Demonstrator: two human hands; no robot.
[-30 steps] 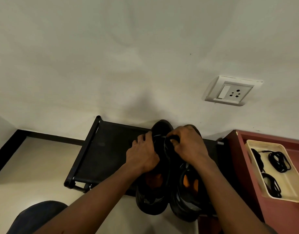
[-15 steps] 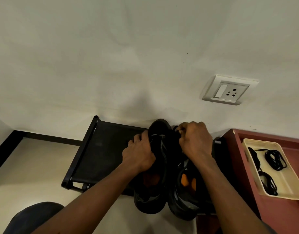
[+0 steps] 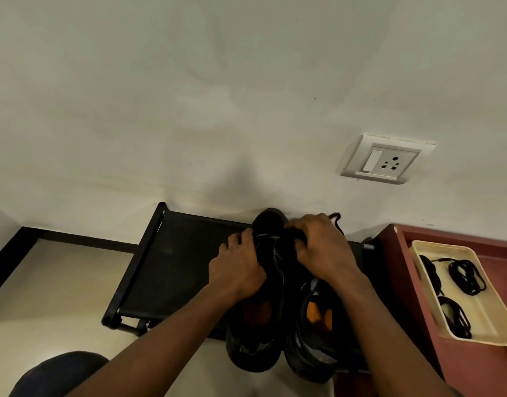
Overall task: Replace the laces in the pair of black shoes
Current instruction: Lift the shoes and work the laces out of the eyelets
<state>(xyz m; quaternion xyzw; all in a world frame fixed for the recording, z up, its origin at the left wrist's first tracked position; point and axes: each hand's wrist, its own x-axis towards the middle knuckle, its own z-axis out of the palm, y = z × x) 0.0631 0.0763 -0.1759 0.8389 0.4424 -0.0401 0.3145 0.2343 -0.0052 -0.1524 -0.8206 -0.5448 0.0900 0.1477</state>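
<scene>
Nearest, at bottom left, a knee (image 3: pixel 60 373) in dark cloth. Two black shoes stand side by side on the right part of a low black rack (image 3: pixel 166 267), heels near and toes toward the wall. The left hand (image 3: pixel 238 267) grips the left shoe (image 3: pixel 258 333) by its left side, fingers curled over the upper. The right hand (image 3: pixel 321 247) is curled over the far part of the shoes, above the right shoe (image 3: pixel 312 348), pinching a black lace (image 3: pixel 335 217) (its end pokes out beyond the knuckles). To the right, on a red-brown cabinet (image 3: pixel 418 282), a cream tray (image 3: pixel 487 319) holds coiled spare laces (image 3: pixel 467 276). Farther, a white socket (image 3: pixel 387 160) on the wall.
</scene>
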